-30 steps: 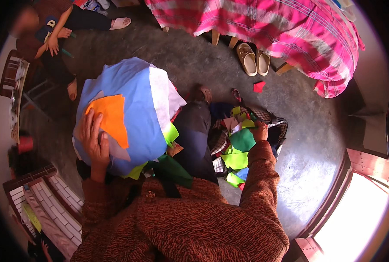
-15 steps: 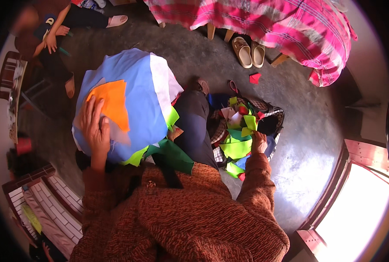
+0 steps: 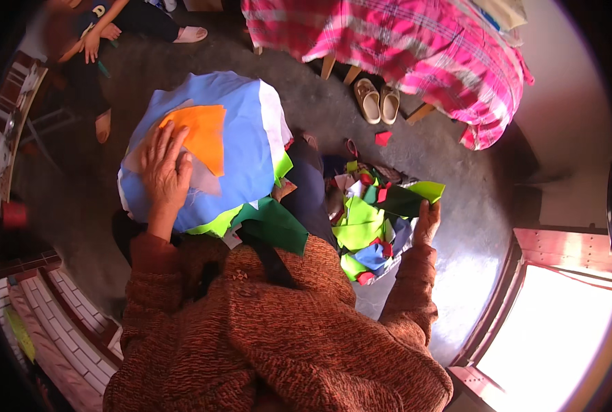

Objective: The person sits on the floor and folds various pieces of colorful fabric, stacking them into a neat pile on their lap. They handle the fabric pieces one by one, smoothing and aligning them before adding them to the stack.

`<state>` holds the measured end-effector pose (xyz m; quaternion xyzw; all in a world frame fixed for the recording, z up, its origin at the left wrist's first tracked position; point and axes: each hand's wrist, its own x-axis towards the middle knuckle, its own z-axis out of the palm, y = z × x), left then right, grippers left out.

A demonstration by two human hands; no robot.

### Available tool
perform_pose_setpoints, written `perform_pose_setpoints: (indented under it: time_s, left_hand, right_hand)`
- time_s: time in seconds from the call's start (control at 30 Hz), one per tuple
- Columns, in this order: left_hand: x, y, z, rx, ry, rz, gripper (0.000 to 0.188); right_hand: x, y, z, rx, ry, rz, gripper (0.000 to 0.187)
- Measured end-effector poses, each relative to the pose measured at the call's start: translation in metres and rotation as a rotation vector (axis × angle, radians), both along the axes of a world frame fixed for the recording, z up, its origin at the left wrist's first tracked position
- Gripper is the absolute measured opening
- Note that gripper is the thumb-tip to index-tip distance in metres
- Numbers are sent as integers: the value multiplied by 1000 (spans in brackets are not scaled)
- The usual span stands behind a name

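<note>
My left hand [image 3: 165, 172] lies with fingers stretched over an orange cloth piece [image 3: 206, 134] and a greyish-pink piece [image 3: 205, 180]. Under them a large light-blue cloth [image 3: 240, 165] spreads over my lap, with a white cloth edge on its right. Lime-green cloth and a dark green cloth [image 3: 278, 225] stick out below it. My right hand [image 3: 426, 223] pinches a lime-green cloth scrap [image 3: 429, 190] at the right of a checked bag heaped with scraps [image 3: 359, 223]. A dark green scrap [image 3: 398, 200] hangs beside that one; whether my fingers grip it too, I cannot tell.
Beige clogs [image 3: 378, 103] and a red scrap [image 3: 383, 139] lie on the grey floor ahead. A pink plaid cloth [image 3: 388, 41] drapes over wooden-legged furniture. At far left sits another person, hands [image 3: 96, 41] together. A bright doorway [image 3: 539, 336] opens at right.
My right hand has risen from the heap and moved right, drawing out the lime-green scrap; the dark green scrap now shows beside it. My left hand stays on the cloth. The whole view has shifted slightly.
</note>
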<state>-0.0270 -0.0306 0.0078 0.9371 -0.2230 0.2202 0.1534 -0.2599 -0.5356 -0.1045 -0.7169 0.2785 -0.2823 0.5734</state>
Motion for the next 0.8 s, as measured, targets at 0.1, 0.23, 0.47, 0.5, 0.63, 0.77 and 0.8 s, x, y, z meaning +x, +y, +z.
perform_pose_setpoints:
  time_s: [0.1, 0.23, 0.47, 0.5, 0.63, 0.77, 0.8]
  left_hand:
    - [-1, 3, -2, 34, -19, 44, 46]
    - [0, 3, -3, -53, 6, 17, 49]
    - [-44, -22, 54, -544, -86, -203, 56]
    - [-56, -33, 67, -614, 28, -297, 55]
    - [-85, -67, 66, -629, 180, -394, 54]
    - [-100, -70, 40, -626, 368, -367, 51]
    - [-102, -73, 38, -651, 344, -379, 49]
  right_hand:
    - [30, 24, 55, 88, -216, 73, 31]
    - [63, 77, 126, 322, -345, 219, 34]
    - [113, 209, 143, 679, -327, 603, 35]
    - [116, 225, 145, 684, -302, 613, 32]
    - [117, 276, 155, 681, -257, 710, 17]
    - [110, 286, 148, 690, -245, 771, 18]
    - [110, 286, 147, 724, -246, 780, 21]
